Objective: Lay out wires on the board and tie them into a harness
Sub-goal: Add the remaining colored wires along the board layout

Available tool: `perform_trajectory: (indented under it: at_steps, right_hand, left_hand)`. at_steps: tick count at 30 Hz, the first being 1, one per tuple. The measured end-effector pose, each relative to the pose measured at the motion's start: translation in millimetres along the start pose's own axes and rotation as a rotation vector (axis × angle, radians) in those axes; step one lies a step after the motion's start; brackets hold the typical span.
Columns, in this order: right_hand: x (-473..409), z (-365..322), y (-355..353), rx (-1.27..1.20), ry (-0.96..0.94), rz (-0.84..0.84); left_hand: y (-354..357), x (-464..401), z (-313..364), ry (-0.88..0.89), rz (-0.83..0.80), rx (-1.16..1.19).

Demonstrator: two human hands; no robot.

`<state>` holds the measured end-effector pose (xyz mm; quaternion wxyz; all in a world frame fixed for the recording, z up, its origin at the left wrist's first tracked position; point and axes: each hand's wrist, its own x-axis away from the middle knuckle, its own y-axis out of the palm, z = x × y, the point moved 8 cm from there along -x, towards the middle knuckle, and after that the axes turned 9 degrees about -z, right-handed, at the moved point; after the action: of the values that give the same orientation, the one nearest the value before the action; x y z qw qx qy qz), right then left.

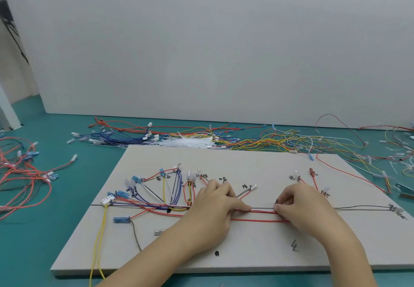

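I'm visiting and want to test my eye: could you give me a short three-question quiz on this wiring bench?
1. True or false: both hands rest on the board.
2. What colour are the wires stretched between the left hand and the right hand?
3. Where do the white cable ties lie? A) on the board B) on the green table behind the board C) in a box

Key: 1 true; 2 red; 3 B

Your two hands, the left (212,206) and the right (302,208), are bare: no gloves, no rings that show, no watch or band at either wrist. Both forearms are uncovered as far as they show, with no sleeve edge visible. Your fingernails are short and unpainted where they show.
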<state>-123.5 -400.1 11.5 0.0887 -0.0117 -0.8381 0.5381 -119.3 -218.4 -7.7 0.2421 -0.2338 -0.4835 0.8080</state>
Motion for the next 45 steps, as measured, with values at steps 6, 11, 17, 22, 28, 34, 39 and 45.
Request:
perform_trajectory:
  at_steps: [6, 11, 17, 22, 28, 34, 39, 45]
  right_hand:
    - [-8, -8, 2, 0.136, 0.072, -0.007]
    - [-13, -12, 3, 0.182, 0.114, -0.015]
    - [-16, -9, 1, 0.161, 0.136, -0.018]
    - [-12, -7, 5, 0.147, 0.157, -0.005]
    - [-7, 3, -1, -0.113, 0.160, -0.079]
    - [-2, 6, -2, -0.291, 0.107, -0.095]
    - [-5, 1, -2, -0.334, 0.039, 0.078]
    - [5, -14, -9, -0.589, -0.158, 0.489]
  left_hand:
    - [0, 0, 0, -0.003, 0.006, -0.002]
    - [0, 0, 0, 0.005, 0.015, 0.016]
    - [-9, 0, 2, 0.021, 0.107, 0.046]
    - [-18, 3, -8, -0.048, 0.202, 0.060]
    - [-36, 7, -20, -0.148, 0.294, 0.178]
    - [-55, 8, -50, -0.243, 0.263, 0.754]
    - [-90, 14, -84, -0.291, 0.038, 0.725]
    - [-113, 56, -132, -0.328, -0.169, 0.633]
